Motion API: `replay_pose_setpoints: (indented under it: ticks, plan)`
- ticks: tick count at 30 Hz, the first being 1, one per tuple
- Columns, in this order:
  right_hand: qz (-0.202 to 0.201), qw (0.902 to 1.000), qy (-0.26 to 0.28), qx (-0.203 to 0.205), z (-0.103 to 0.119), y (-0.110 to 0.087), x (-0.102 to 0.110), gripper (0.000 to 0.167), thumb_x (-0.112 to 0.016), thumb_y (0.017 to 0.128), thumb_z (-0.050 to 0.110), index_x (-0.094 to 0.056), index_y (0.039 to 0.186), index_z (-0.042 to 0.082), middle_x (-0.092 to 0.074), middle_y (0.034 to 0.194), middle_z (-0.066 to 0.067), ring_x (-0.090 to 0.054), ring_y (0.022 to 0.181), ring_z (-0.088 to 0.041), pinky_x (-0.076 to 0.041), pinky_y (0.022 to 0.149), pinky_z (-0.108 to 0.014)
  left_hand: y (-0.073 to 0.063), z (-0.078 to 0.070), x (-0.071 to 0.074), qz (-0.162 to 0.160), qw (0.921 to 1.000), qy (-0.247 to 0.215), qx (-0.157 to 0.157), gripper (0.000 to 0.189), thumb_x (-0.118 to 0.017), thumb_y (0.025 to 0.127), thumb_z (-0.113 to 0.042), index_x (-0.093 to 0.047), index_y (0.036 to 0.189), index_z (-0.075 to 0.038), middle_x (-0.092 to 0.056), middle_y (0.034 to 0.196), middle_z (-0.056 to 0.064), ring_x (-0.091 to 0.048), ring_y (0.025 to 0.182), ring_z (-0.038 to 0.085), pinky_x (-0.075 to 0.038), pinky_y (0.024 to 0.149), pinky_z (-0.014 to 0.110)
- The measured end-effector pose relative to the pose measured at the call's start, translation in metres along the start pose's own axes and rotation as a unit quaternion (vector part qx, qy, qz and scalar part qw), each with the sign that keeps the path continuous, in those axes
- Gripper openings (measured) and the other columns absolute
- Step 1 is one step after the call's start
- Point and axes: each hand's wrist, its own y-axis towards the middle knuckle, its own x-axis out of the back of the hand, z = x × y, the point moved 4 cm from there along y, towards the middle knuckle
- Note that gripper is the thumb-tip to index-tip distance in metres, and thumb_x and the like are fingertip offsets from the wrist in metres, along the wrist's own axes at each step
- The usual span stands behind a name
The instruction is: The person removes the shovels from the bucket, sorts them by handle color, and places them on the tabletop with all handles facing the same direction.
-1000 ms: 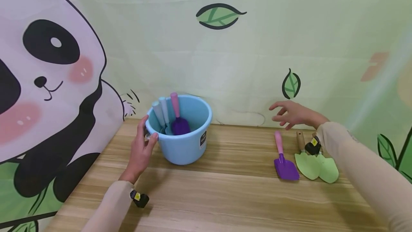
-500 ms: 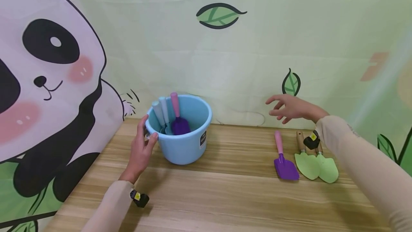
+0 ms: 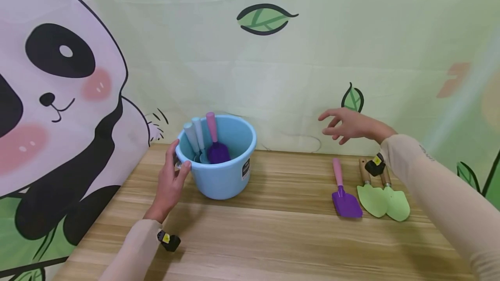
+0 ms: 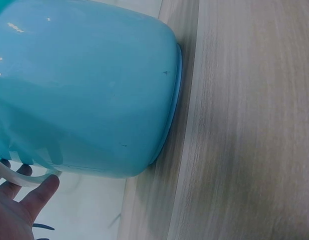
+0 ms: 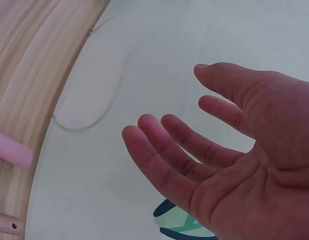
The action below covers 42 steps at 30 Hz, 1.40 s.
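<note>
A light blue bucket [image 3: 222, 181] stands on the wooden table at left. My left hand [image 3: 172, 181] grips its left side, and in the left wrist view the thumb and fingers [image 4: 40, 196] are at the white handle [image 4: 19, 179]. Inside the bucket are a pink-handled purple shovel [image 3: 218, 151] and two tools with pale blue handles [image 3: 192, 138], their lower ends partly hidden. My right hand [image 3: 349, 125] hangs in the air, fingers loosely bent and holding nothing. Below it lies another purple shovel [image 3: 346, 205] with a pink handle, beside two overlapping green trowels [image 3: 373, 200] with wooden handles.
Behind the table [image 3: 254, 246] hangs a pale green cloth backdrop [image 3: 289, 77] printed with a panda [image 3: 62, 112] and leaves. A small black camera [image 3: 375, 166] on the right wrist covers part of the trowel handles in the head view.
My right hand has risen and drifted slightly left, away from the shovel and trowels. The left hand and the bucket have stayed in place.
</note>
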Motion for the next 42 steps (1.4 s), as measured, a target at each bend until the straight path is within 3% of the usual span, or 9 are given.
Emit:
replay_pose_setpoints:
  ticks: [42]
  plan:
    - [0.019, 0.9982, -0.039, 0.042, 0.064, 0.034, 0.001, 0.051, -0.066, 0.101, 0.022, -0.050, 0.148, 0.011, -0.061, 0.131, -0.023, -0.069, 0.097, -0.029, -0.062, 0.080, -0.045, 0.000, 0.002, 0.000, 0.001, 1.0000, -0.003, 0.005, 0.065, -0.052, 0.107, -0.026, -0.019, 0.164, -0.027, -0.035, 0.163, 0.012, -0.041, 0.143, 0.042, -0.047, 0.099, 0.069]
